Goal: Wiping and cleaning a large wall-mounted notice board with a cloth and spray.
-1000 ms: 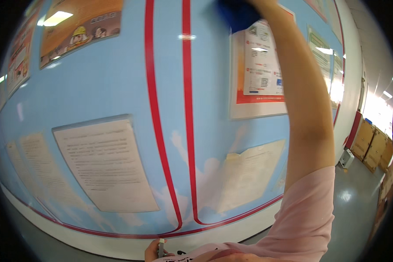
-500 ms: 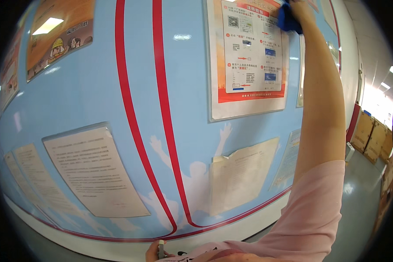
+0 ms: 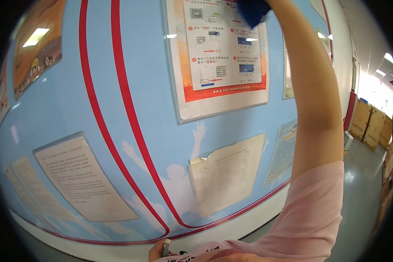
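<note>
My right arm reaches up along the wall to a red-bordered poster (image 3: 223, 98) in a clear sleeve. At the top edge my right hand (image 3: 273, 3), mostly cut off by the picture's edge, has a dark blue cloth (image 3: 252, 13) against the poster's upper right part. Its fingers are out of sight. Low down, close to my body, my left hand (image 3: 156, 251) is closed around a small grey, block-shaped thing (image 3: 167, 247), whose kind I cannot make out.
Other sheets hang on the light blue wall (image 3: 153, 87): a white page (image 3: 85, 179), a creased cream sheet (image 3: 229, 174) and an orange poster (image 3: 39, 48). Brown boxes (image 3: 366, 124) stand on the grey floor (image 3: 356, 183) at the right.
The cloth and my right hand have moved left across the poster. The view has shifted, so the wall's posters and red stripes sit further left. My left hand still grips the grey thing.
</note>
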Demonstrator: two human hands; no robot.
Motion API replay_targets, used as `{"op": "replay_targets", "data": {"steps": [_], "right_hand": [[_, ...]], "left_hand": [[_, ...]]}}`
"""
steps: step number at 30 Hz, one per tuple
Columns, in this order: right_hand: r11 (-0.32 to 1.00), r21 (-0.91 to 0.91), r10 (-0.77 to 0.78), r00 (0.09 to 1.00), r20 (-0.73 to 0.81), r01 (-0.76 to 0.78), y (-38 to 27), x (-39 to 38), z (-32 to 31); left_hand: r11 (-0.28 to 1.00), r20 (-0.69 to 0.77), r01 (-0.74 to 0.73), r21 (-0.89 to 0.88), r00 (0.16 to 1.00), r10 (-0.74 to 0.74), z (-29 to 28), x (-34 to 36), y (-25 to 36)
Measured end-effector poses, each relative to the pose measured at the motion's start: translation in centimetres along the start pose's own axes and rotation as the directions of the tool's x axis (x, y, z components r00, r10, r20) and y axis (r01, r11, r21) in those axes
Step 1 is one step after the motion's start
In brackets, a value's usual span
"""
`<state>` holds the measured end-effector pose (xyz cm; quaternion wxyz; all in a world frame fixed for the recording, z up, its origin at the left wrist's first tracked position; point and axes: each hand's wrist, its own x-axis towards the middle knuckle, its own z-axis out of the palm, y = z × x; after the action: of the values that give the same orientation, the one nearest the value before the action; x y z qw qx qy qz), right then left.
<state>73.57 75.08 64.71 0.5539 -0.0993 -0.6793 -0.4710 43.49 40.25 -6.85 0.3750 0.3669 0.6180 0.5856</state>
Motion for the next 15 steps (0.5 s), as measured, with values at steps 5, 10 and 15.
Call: {"op": "replay_targets", "data": {"steps": [5, 10, 15], "right_hand": [[0.862, -0.336, 0.427, 0.901, 0.079, -0.379, 4.8, -4.8, -2.1], [0.851, -0.525, 0.132, 0.964, 0.231, 0.009, 5.2, -1.0, -1.1], [0.985, -0.146, 0.103, 0.99, 0.097, -0.088, -6.9, 1.4, -1.7]], "left_hand": [[1.0, -0.029, 0.01, -0.024, 1.0, -0.011, 0.1, -0.9, -0.5], [0.999, -0.022, 0.012, -0.046, 1.0, -0.013, 0.2, -1.8, -1.0], [0.999, -0.042, 0.025, -0.046, 0.999, -0.027, 0.0, -1.8, -0.7]]}}
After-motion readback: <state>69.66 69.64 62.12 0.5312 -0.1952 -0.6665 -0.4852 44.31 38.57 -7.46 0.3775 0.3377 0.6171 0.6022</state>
